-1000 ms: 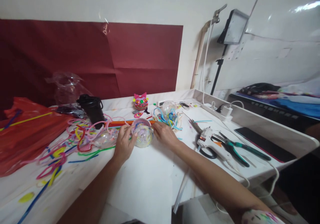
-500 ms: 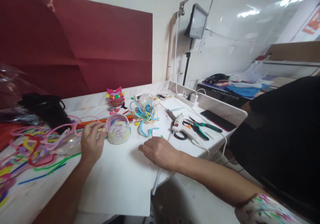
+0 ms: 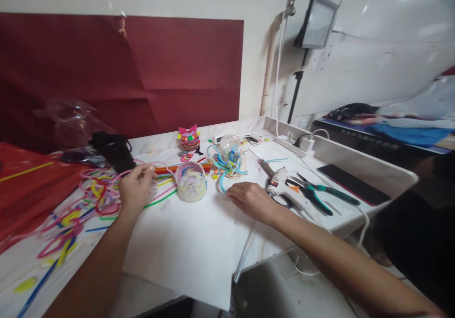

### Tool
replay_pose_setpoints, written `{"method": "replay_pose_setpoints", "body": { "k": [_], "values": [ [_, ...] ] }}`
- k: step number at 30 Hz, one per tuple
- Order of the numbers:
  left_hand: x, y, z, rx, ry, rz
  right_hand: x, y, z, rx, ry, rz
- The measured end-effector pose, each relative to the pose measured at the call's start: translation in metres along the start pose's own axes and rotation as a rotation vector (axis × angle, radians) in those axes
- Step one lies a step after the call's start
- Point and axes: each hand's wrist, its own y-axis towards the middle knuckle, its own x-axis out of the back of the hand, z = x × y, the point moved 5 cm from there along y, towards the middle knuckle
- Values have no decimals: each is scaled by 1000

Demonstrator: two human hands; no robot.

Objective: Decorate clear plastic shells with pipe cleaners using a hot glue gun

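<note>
Right hand (image 3: 250,199): right of the round tub (image 3: 192,186), back upward, fingers curled; grip hidden, cannot tell.
Left hand (image 3: 136,188): left of the round tub, fingertips drawn narrow; contents unclear.
Round tub: between both hands.
Blue strands (image 3: 232,158): behind the round tub, rightward.

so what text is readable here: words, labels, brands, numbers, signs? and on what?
Nothing is legible enough to quote.
Black panel, right background: row of white lettering, too blurred to read.
Hot glue gun: any marking on the body is too small to read.
</note>
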Motion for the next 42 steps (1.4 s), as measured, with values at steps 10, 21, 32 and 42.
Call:
{"method": "replay_pose_setpoints", "body": {
  "k": [10, 21, 32, 42],
  "values": [
    [87, 43, 48, 89, 107, -108, -16, 31, 5, 116, 152, -82],
    [125, 52, 66, 79, 283, 168, -43, 27, -2, 112, 173, -34],
    [21, 69, 32, -171, 366, 685, -47, 23, -5, 113, 216, -35],
    [-74, 68, 52, -242, 516, 850, -41, 23, -5, 94, 168, -10]
  ]
}}
